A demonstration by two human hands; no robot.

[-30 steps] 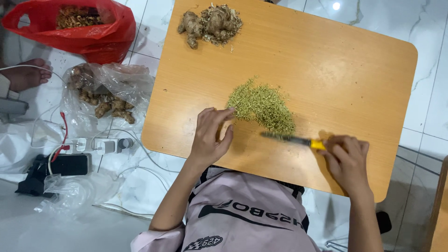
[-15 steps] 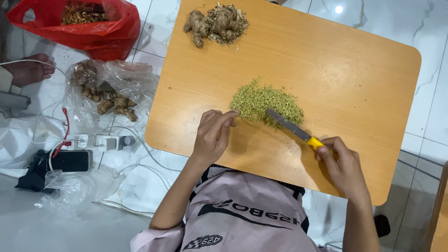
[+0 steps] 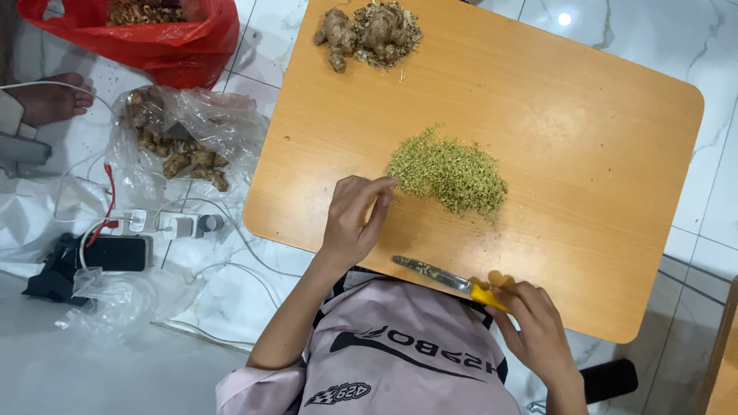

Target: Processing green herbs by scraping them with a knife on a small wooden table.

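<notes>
Head camera: left hand (image 3: 352, 219), fingers loose, corralled the minced pile (image 3: 450, 170) while right hand (image 3: 533, 330) gripped the knife (image 3: 450, 282) flat on the desk (image 3: 584, 138).

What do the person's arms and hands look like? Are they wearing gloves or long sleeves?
No gloves: both hands are bare. The left hand and right hand show no rings, watch or bracelets that I can see. The forearms are bare too. The light pink sleeve ends near the left elbow. It belongs to a light pink shirt with black lettering and a small chequered badge.
</notes>
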